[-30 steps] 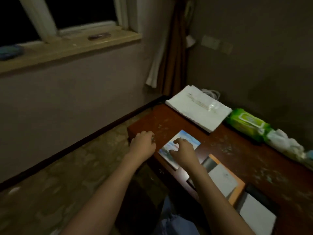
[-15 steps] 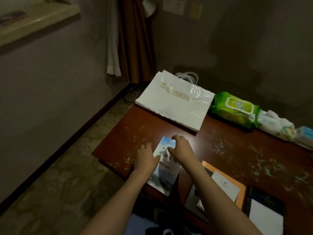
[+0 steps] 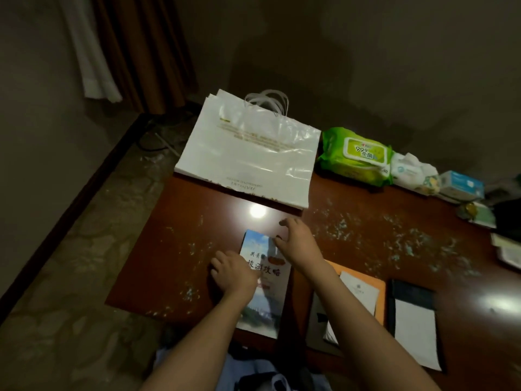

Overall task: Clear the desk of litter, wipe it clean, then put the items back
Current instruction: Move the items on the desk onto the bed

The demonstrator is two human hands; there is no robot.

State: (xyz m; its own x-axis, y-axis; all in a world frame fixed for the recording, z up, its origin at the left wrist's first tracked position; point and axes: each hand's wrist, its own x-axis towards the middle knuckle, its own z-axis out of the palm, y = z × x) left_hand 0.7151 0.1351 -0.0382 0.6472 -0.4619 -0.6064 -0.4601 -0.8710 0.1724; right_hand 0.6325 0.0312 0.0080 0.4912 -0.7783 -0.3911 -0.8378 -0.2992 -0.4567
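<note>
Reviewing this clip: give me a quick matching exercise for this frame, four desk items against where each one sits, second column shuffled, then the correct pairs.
Items:
1. white shopping bag
2. green wipes pack
3. travel booklet
4. black folder with white notepad

Places:
A. near edge of the desk, on the right, beside the orange folder
B. under both hands, left hand and right hand, near the front edge
C. far left corner, lying flat, handles toward the wall
D. along the back edge, just right of the white bag

Pairs: 1-C, 2-D, 3-B, 4-A

Bag [image 3: 248,153] behind booklet [image 3: 265,280], wipes [image 3: 355,156] right of bag
</note>
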